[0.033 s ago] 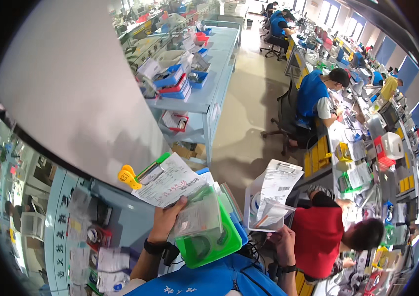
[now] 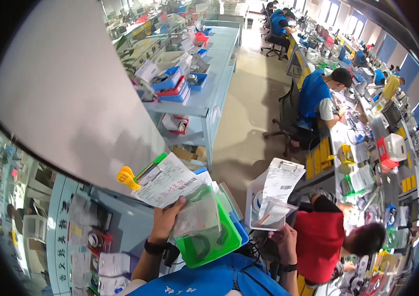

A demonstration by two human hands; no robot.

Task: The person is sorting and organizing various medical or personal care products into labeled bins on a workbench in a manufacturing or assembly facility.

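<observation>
My left hand (image 2: 167,219) is closed on the side of a stack of trays, its thumb over a printed sheet (image 2: 166,180). On top is a bright green tray (image 2: 229,222) with a coiled dark cable (image 2: 200,245) and a clear bag (image 2: 197,217) holding a paper; blue trays (image 2: 241,233) show behind it. A yellow numbered tag (image 2: 126,177) sits at the sheet's left corner, beside a green edge. My right hand (image 2: 284,240) grips the near edge of a white bin (image 2: 255,197). In that bin stand a clipped paper form (image 2: 279,185) and a small clear bag (image 2: 276,213).
Ahead, an aisle (image 2: 249,93) runs between a blue-grey shelf table (image 2: 214,54) with small bins and a long workbench. A person in red (image 2: 320,241) sits close on my right; another in blue (image 2: 313,96) sits farther on by an office chair (image 2: 286,116). A pale panel (image 2: 71,84) rises at left.
</observation>
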